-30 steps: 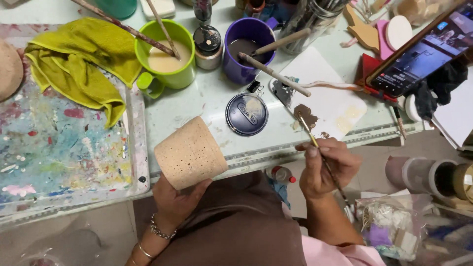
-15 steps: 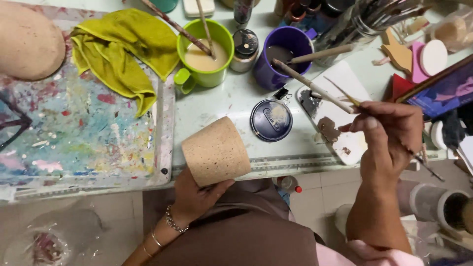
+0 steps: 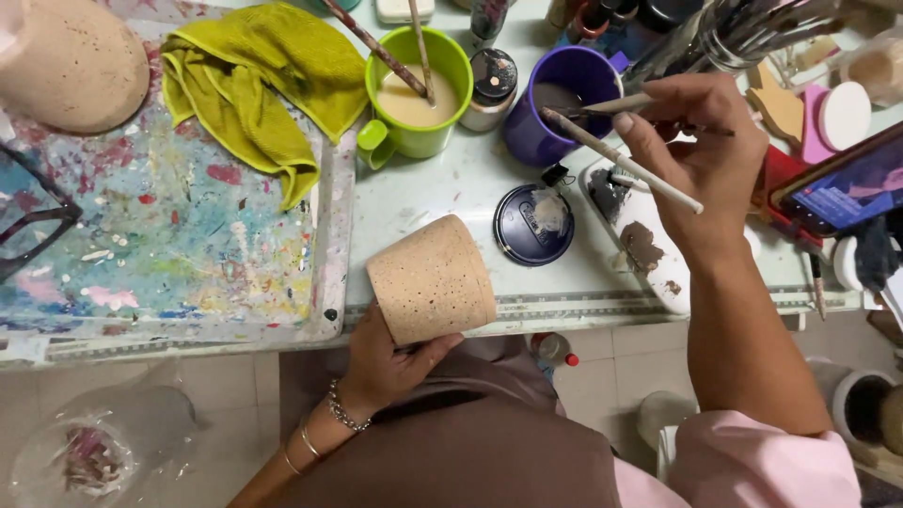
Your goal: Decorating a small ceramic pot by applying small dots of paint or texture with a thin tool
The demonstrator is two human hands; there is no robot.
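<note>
Head view: left hand (image 3: 386, 362) grip closed under speckled tan pot (image 3: 432, 278), pot tilted over counter (image 3: 442, 202) edge. Right hand (image 3: 701, 155) grip pinching paintbrush (image 3: 621, 160), bristle end beside purple mug (image 3: 555, 103).

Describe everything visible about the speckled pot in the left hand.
The speckled pot is a tapered, tan, sandy-looking vessel dotted with small dark flecks, unglazed by its look. It lies tilted, its wider end facing away from the person, at the near edge of the table. The left hand grips its lower end; its opening is hidden.
</note>
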